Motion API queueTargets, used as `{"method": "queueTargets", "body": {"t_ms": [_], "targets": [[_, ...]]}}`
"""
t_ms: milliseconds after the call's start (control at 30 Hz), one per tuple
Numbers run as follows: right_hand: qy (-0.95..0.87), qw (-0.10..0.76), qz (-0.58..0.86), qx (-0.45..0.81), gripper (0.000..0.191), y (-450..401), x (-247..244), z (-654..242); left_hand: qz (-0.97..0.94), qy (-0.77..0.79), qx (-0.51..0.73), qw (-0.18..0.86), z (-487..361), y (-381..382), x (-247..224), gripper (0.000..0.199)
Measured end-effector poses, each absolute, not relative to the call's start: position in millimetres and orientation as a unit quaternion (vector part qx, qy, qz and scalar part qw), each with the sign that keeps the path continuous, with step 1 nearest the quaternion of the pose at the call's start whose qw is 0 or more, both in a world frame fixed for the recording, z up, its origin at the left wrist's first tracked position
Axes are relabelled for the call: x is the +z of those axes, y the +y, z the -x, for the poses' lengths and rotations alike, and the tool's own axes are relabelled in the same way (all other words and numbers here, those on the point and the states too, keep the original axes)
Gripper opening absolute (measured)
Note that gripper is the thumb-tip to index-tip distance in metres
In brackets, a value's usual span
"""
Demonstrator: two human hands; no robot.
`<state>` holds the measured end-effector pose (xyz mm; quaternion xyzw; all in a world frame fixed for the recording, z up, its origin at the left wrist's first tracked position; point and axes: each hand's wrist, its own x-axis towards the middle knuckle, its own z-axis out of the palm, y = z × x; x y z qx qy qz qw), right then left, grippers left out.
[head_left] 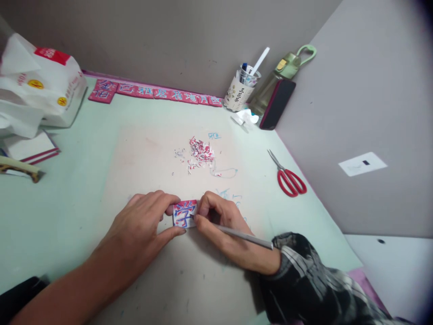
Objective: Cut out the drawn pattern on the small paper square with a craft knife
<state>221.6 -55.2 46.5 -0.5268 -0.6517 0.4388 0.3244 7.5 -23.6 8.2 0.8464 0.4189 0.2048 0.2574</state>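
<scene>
A small square tile (pixel 184 214) lies on the brown work sheet, white and red with a character drawn in blue on its face. My left hand (pixel 144 221) pinches it from the left side, index finger at its top edge and thumb at its bottom edge. From the right, my right hand (pixel 225 225) grips a slim silver carving knife (pixel 246 235) like a pen. The knife's dark tip touches the tile's face, near the right part of the character. My right fingers cover the tile's right edge. Beyond it lies a pile of red and white shavings (pixel 202 152).
Red-handled scissors (pixel 287 176) lie at the right. Behind are a pen cup (pixel 238 92), a green bottle (pixel 270 85), a phone (pixel 278 104) and crumpled tissue (pixel 246 117). Red character tiles (pixel 162 93) line the wall. A tissue pack (pixel 64 85) stands left.
</scene>
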Motion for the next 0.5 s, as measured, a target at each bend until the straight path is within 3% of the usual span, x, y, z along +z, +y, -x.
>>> {"method": "queueTargets", "body": {"t_ms": [500], "targets": [[-0.648,0.319,0.531,0.443,0.019,-57.0,48.5,-219.6,-0.841,0.425,0.217,0.255,-7.3,-24.5,9.1,0.024]]}}
